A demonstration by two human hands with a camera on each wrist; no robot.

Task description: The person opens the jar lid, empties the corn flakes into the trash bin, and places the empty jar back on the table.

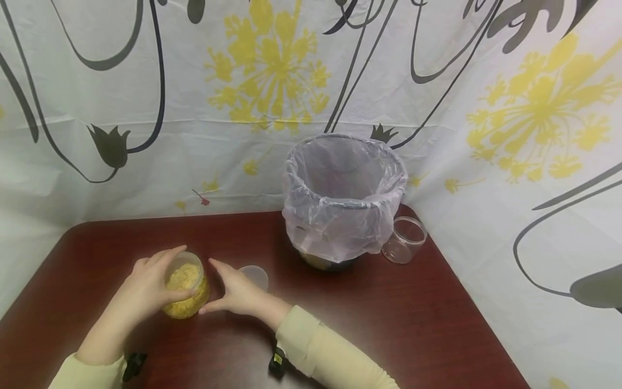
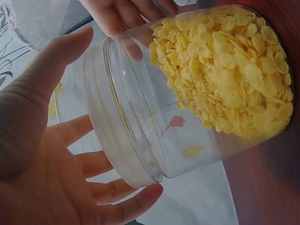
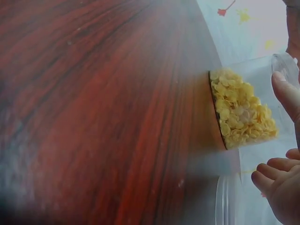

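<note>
A clear jar partly filled with yellow cereal flakes (image 2: 225,70) stands on the table, its frosted lid (image 2: 105,112) at the mouth. From above, my left hand (image 1: 150,283) grips the lid, thumb on the near side and fingers round the far side. My right hand (image 1: 238,292) is held at the jar's right side with thumb and fingers spread. In the right wrist view, the right fingers (image 3: 276,180) stand apart from the jar, and the thumb overlaps its top. Behind the right hand lies a clear round lid or container (image 1: 257,275), partly hidden.
Toward the back of the dark red table (image 1: 389,324) stands a bin with a translucent liner (image 1: 340,221). An uncovered clear jar (image 1: 403,243) is beside it on the right. A patterned white curtain (image 1: 194,135) hangs behind and along the right side.
</note>
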